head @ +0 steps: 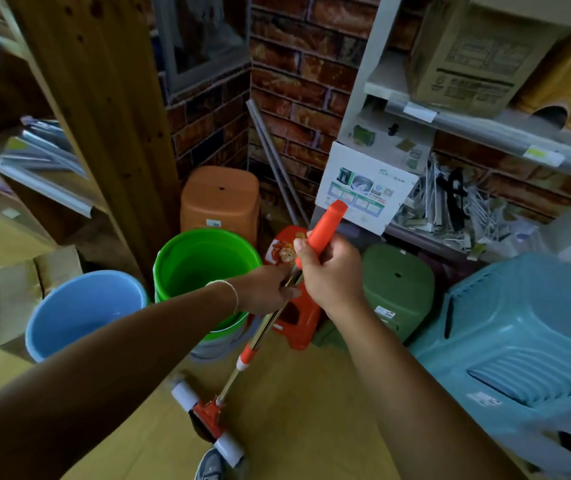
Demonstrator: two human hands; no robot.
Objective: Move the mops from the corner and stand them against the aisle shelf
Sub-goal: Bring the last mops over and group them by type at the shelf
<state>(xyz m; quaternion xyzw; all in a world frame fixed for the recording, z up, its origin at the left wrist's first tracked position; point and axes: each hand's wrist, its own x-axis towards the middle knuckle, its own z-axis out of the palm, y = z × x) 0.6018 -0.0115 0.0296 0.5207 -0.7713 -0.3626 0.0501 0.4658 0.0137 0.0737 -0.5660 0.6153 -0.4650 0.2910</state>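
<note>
Evidently mid-carry: the right hand (329,271) wraps the mop (260,337) at its orange grip, the left hand (270,289) pinches the pole just below, head near the floor. Next, swing it shelfward.

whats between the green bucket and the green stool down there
In the head view, a red stool stands between the green bucket and the green stool, with the mop shaft crossing in front of it.
</note>
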